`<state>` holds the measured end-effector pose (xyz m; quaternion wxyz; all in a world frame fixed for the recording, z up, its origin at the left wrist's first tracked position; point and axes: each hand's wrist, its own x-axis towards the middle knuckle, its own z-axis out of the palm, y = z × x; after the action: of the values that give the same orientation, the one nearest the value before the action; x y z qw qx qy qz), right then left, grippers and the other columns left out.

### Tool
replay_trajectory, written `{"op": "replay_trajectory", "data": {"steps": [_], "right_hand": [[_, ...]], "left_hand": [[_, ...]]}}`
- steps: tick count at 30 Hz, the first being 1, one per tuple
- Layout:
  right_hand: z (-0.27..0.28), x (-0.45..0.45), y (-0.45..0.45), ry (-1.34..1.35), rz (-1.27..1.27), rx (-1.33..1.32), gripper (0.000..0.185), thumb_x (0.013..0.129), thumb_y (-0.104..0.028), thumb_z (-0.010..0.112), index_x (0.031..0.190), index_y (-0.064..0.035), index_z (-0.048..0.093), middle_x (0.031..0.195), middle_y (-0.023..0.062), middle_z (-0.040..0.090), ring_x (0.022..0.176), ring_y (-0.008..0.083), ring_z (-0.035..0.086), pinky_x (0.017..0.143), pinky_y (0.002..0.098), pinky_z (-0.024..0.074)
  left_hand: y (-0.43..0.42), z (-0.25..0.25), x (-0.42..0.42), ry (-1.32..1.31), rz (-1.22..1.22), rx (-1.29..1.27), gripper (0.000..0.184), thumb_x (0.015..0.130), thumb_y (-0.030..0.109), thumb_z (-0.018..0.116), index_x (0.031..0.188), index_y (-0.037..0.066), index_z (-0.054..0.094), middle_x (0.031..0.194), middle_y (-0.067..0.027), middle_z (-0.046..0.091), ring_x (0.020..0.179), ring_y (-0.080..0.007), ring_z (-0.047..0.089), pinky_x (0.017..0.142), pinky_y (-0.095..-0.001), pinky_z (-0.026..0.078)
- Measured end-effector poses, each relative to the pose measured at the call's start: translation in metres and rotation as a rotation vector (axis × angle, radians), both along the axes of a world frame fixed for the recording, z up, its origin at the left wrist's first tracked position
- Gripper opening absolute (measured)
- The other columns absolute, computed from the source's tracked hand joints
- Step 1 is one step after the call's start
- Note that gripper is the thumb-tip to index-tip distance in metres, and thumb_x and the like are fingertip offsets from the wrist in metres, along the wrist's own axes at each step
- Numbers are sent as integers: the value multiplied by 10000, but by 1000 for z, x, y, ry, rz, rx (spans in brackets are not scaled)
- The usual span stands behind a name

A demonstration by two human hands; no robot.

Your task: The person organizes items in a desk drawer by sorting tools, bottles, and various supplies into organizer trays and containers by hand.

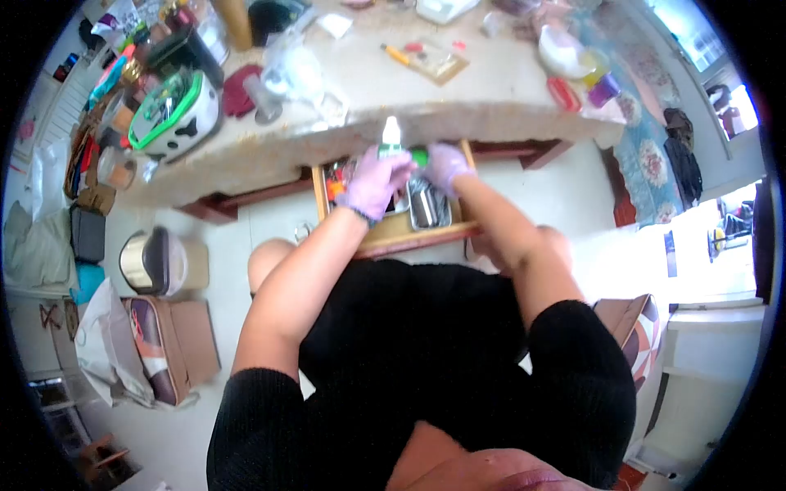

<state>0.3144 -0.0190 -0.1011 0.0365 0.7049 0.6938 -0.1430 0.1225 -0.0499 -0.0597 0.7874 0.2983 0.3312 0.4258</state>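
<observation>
Both my hands wear thin purple gloves and are over an open wooden drawer. My left hand is closed around a small white bottle with a pointed white top and a green band, held upright above the drawer. At the drawer's right side, my right hand has its fingers curled against a small green object, too blurred to name. Below that hand, a dark cylinder in clear wrapping lies in the drawer. Orange and red items sit in its left part, partly hidden by my left wrist.
The cloth-covered table holds a green-rimmed basket, a clear plastic bag, a yellow pen-like tool, a red item and a white bowl. A bin and a box stand left on the floor.
</observation>
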Motion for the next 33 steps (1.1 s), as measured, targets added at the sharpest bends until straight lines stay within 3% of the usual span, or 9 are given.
{"op": "replay_trajectory", "data": {"steps": [5,13,15,18,24,27,29,31,33], "right_hand": [[-28,-14,21,-279,134,-5,273,815,-198,633,1030,-57,724,1087,157,698,1065,297,659,873,409,501],[87,17,-29,146,107,-275,497,816,-404,658,1080,16,656,1001,191,693,995,311,662,811,391,505],[115,23,-48,301,132,-416,547,799,-428,690,1089,33,636,993,208,684,981,317,662,811,391,512],[139,17,-76,758,6,140,573,751,-411,763,1089,29,621,977,225,673,919,306,666,794,410,518],[140,-11,-73,557,287,578,467,777,-361,761,1055,-3,651,983,212,657,936,357,615,842,429,500],[142,-12,-72,797,439,528,344,902,-313,629,1098,-31,659,1004,183,666,1003,289,607,902,393,469],[170,-22,-81,1379,112,86,318,951,-279,569,1130,-28,645,1064,135,668,1049,220,596,933,367,449],[151,-4,-63,1069,269,388,344,973,-310,541,1152,-32,637,1059,85,674,1045,181,593,943,346,442],[140,3,-69,1075,126,290,333,955,-300,588,1156,-38,639,1042,67,675,1016,176,596,936,333,444]], "left_hand": [[-8,19,1,140,43,-72,156,849,63,681,989,26,623,870,-61,680,764,-123,665,626,-203,555],[-13,37,0,-21,4,-71,267,885,267,704,997,73,557,816,-58,646,675,-132,629,581,-252,540],[-15,35,1,-41,0,-86,271,894,309,687,983,93,551,850,-72,647,735,-163,645,677,-290,553],[-25,46,5,-171,-56,-159,329,927,299,621,1139,62,538,1017,-117,632,969,-245,631,927,-398,506],[-24,37,0,-598,-161,-271,388,947,176,570,1284,14,463,1126,-171,603,1001,-307,637,890,-452,577],[-12,24,-11,-686,-185,-187,452,949,179,575,1323,-19,415,1209,-206,541,1059,-316,612,821,-385,603],[-23,66,-9,-699,-195,-194,473,944,198,582,1368,58,429,1253,-168,521,1145,-280,542,911,-395,538],[-6,47,-17,-704,-239,-64,456,924,177,604,1361,154,476,1270,-95,525,1133,-261,528,916,-378,518],[-1,37,-20,-784,-207,-41,446,958,157,562,1384,111,434,1425,-245,386,1325,-389,416,875,-422,598]]}}
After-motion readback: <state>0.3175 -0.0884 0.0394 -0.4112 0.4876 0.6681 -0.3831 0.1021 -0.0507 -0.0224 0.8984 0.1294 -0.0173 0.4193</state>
